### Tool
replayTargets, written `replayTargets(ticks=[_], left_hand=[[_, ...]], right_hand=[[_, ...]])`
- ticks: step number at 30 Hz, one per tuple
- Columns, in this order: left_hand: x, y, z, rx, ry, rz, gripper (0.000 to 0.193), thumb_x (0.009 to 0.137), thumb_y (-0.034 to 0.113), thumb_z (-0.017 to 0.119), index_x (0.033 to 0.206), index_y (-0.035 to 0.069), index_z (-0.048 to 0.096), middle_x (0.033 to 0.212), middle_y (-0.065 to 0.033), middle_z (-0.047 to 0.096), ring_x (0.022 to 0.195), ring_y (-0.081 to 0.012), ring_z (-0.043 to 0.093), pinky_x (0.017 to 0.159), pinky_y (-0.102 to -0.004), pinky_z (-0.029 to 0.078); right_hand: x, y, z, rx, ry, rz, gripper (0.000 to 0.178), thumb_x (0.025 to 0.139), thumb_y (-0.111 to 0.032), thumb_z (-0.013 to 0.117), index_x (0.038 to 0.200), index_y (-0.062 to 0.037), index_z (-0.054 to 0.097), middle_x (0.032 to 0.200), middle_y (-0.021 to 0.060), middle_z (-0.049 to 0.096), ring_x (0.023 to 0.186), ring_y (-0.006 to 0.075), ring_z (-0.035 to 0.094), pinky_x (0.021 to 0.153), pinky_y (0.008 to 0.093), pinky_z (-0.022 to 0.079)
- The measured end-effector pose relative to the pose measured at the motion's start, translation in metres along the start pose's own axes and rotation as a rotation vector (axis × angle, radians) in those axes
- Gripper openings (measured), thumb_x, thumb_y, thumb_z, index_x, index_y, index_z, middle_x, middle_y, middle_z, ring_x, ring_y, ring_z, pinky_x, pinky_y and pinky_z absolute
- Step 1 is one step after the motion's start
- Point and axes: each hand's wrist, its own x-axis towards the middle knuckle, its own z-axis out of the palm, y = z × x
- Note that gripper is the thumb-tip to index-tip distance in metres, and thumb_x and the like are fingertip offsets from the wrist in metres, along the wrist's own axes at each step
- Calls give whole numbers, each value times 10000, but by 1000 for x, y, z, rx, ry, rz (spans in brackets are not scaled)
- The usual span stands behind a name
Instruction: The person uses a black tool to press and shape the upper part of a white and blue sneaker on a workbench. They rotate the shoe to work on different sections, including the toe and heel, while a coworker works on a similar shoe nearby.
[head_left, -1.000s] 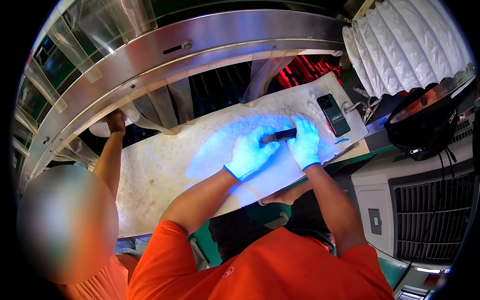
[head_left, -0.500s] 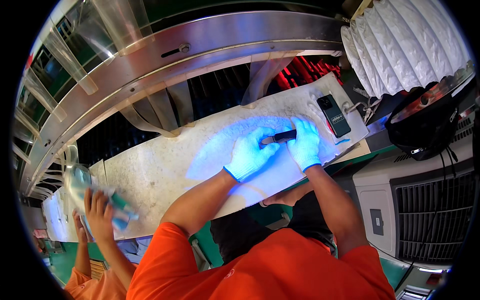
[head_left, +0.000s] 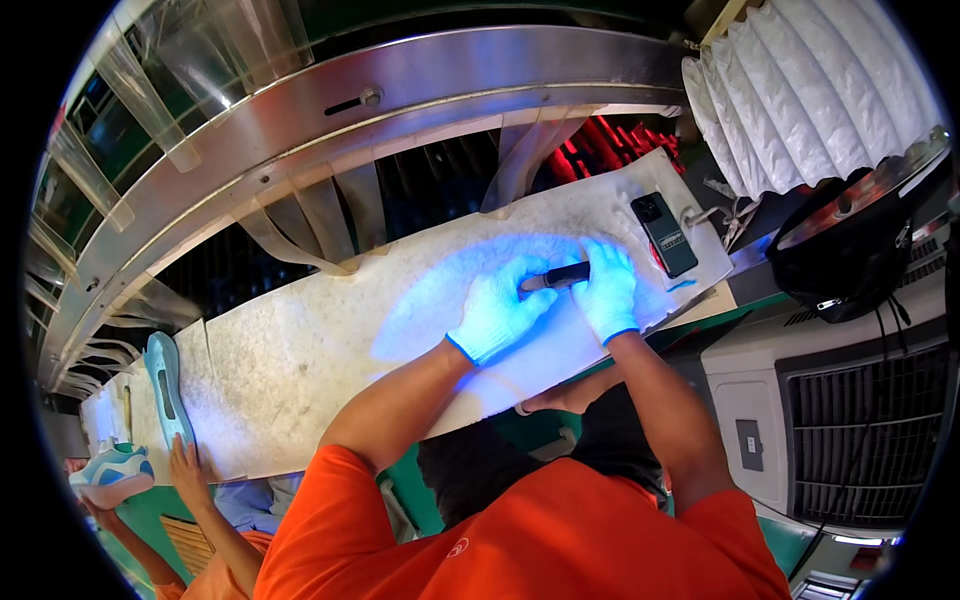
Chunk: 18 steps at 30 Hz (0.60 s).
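Observation:
Both of my hands wear white knit gloves with blue cuffs, lit bright blue over the worktable. Between them is a small, dark, elongated object with a greyish end, whose kind I cannot make out. The fingers of my left hand close on its greyish left end. Its black right end is gripped by my right hand. The palms hide parts of both ends. A dark phone lies on the table just right of my right hand.
The pale worktable borders a metal machine frame with hanging clear strips. At far left, a co-worker's hands are at a light-blue sole and a blue-white shoe. A white duct and black bag are at right.
My hands and the dark object stay almost in place. At left, the co-worker's hands have moved apart; a sole now lies on the table, and a shoe is near the other hand.

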Motion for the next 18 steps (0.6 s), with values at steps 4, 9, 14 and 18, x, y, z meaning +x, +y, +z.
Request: replayTargets(ticks=[4, 9, 14, 18], left_hand=[[1, 0, 0, -33, -14, -26, 492, 916, 261, 848, 1353, 61, 741, 1239, -199, 803, 1048, -327, 812, 940, -441, 639], [0, 0, 1, -43, -9, -19, 495, 915, 260, 851, 1353, 57, 738, 1239, -200, 802, 1050, -327, 811, 941, -439, 636], [-1, 5, -1, -30, -9, -15, 488, 915, 255, 856, 1344, 55, 738, 1231, -194, 803, 1051, -332, 806, 947, -444, 633], [-1, 0, 3, -18, 24, 18, 474, 932, 231, 849, 1348, 39, 729, 1176, -184, 809, 983, -297, 808, 915, -425, 636]], right_hand=[[1, 1, 1, -22, -15, 0, 400, 960, -286, 758, 1301, -78, 729, 1380, 177, 713, 1315, 425, 622, 1161, 561, 446], [1, 1, 1, -6, -29, 20, 411, 933, -246, 760, 1309, -85, 727, 1418, 180, 694, 1325, 423, 610, 1157, 563, 444], [0, 2, 0, -53, -16, -18, 475, 872, -203, 787, 1326, -82, 716, 1353, 193, 713, 1268, 433, 642, 1114, 548, 486], [-1, 3, 4, -27, -88, 30, 621, 761, -156, 799, 1369, -104, 685, 1455, 170, 666, 1351, 420, 592, 1171, 556, 439]])
